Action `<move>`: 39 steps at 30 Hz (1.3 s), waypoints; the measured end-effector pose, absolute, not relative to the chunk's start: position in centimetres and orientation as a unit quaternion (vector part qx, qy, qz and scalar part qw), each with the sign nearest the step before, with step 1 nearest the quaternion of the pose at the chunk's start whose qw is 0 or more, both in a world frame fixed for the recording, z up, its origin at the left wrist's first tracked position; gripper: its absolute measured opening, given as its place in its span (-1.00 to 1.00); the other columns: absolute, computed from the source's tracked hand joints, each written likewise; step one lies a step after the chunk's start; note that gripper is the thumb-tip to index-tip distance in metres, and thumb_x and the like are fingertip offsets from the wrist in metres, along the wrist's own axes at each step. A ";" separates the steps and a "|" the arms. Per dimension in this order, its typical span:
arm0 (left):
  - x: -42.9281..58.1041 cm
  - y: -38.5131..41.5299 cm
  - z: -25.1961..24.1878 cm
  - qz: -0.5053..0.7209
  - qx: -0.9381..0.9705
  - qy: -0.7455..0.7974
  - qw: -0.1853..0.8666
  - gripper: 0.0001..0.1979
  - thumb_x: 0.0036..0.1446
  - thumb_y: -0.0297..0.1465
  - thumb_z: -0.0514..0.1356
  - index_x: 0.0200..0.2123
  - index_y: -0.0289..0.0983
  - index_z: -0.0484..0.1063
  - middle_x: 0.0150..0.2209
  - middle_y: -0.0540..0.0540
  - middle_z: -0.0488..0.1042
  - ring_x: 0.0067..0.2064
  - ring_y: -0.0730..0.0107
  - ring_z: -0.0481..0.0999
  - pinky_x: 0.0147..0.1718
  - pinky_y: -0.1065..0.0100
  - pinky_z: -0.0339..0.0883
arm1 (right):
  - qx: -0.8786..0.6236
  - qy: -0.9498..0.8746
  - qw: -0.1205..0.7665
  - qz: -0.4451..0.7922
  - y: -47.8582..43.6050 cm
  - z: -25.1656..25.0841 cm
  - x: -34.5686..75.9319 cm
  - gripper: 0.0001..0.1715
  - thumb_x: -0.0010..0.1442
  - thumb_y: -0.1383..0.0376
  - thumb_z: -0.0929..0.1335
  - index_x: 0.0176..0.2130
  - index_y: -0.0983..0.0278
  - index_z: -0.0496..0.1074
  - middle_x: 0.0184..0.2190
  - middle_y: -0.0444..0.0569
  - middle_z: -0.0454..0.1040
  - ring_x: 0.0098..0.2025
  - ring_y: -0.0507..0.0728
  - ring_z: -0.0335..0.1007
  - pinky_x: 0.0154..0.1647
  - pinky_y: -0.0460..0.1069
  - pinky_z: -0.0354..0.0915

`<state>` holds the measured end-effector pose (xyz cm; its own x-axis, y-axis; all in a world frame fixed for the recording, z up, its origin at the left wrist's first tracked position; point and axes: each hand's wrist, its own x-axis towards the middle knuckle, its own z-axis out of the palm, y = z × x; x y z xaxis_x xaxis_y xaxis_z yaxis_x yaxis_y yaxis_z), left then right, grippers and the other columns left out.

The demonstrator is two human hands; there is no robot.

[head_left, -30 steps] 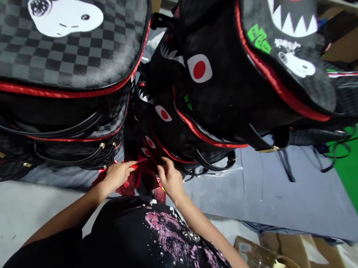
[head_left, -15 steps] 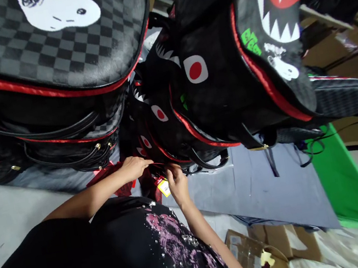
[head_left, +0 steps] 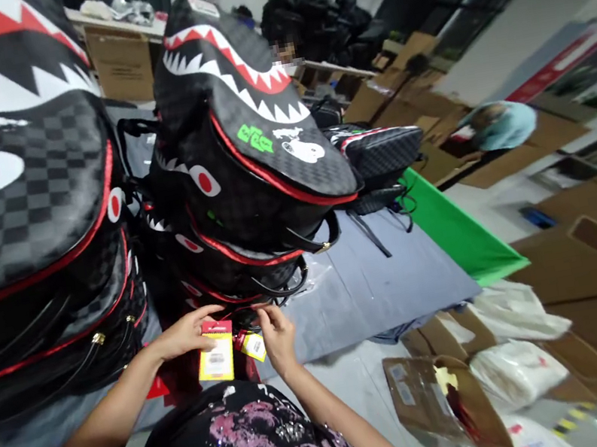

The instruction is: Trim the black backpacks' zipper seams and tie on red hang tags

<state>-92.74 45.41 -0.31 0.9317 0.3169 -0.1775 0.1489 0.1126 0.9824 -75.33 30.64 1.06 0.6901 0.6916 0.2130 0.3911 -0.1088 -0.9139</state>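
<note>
My left hand (head_left: pixel 188 333) grips a red and yellow hang tag (head_left: pixel 217 361) with a white printed label, thumb lying on its top. Thumb and fingertips of my right hand (head_left: pixel 279 337) are pinched together close by; what they hold is too small to make out. Between the hands hangs a second yellow tag (head_left: pixel 253 347). Both hands are at the low front of a stack of black checkered bags. The top bag (head_left: pixel 289 168) has red trim, shark teeth and a white cartoon dog, and a lower bag (head_left: pixel 258 253) carries a dark handle (head_left: pixel 286 286).
Another stack of checkered bags (head_left: pixel 37 236) stands at the left. Grey sheeting (head_left: pixel 355 286) covers the surface, with a green panel (head_left: pixel 461 234) beyond. An opened carton (head_left: pixel 419 394) and white plastic bags (head_left: pixel 521 369) lie at the right. A person in light blue (head_left: pixel 505 124) bends over boxes.
The view has swung up and right, showing more of the room. My left hand now holds a tag that was not visible before. My right hand stays pinched near the lower bags.
</note>
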 end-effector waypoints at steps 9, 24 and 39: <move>-91.8 43.8 -1.1 0.279 0.710 0.343 0.548 -0.77 0.16 -0.24 0.21 -0.22 -0.27 0.53 -0.22 -0.12 0.54 -0.20 0.27 0.55 -0.21 0.29 0.44 | -0.636 -0.466 0.569 0.235 31.5 1.3 -76.9 -0.76 0.29 0.23 0.28 -0.19 0.19 0.54 -0.19 -0.02 0.61 -0.36 0.06 0.53 -0.25 -0.02 0.45; -90.1 43.5 0.0 0.303 0.820 0.207 0.439 -0.81 0.23 -0.35 0.16 -0.27 -0.22 0.60 -0.27 -0.08 0.63 -0.24 0.31 0.59 -0.22 0.33 0.47 | -0.582 -0.365 0.587 0.429 32.4 0.2 -75.1 -0.58 0.21 -0.04 0.31 -0.22 0.26 0.41 -0.49 -0.08 0.50 -0.54 0.03 0.41 -0.46 -0.06 0.40; -89.7 43.2 -0.2 0.213 0.806 0.252 0.492 -0.75 0.22 -0.29 0.11 -0.29 -0.18 0.60 -0.30 -0.06 0.58 -0.25 0.33 0.56 -0.20 0.36 0.38 | -0.675 -0.495 0.463 0.293 33.0 1.9 -74.7 -0.76 0.22 0.38 0.26 -0.44 0.24 0.44 -0.45 -0.09 0.48 -0.37 0.06 0.40 -0.27 -0.07 0.33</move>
